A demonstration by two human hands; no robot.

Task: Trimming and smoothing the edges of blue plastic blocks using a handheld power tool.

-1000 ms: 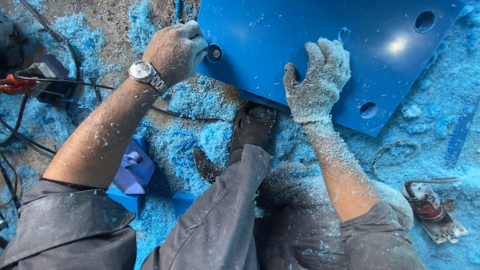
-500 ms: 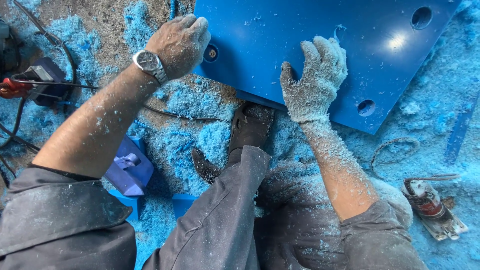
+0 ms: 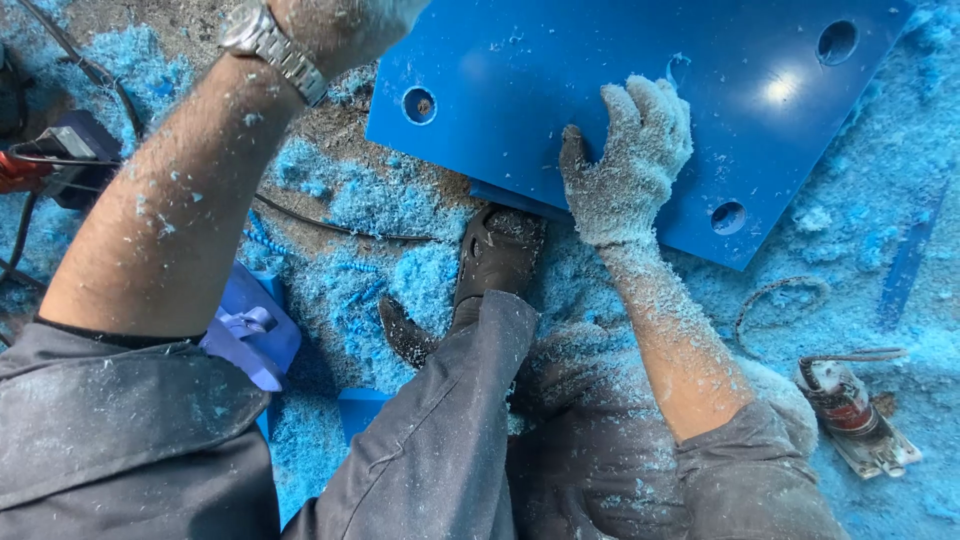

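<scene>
My right hand lies flat, fingers spread, on the blue panel near its lower edge, on the shavings-strewn floor. Left hand mostly out of frame; grip indeterminate. I judge firm downward pressure keeps the panel from sliding.

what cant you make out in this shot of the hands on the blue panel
Head view only:
- Left hand: fingers cut off by the top edge, so its grip cannot be told.
- Blue panel: far side beyond the top edge.
- Right hand: palm lies flat, coated in blue shavings.
</scene>
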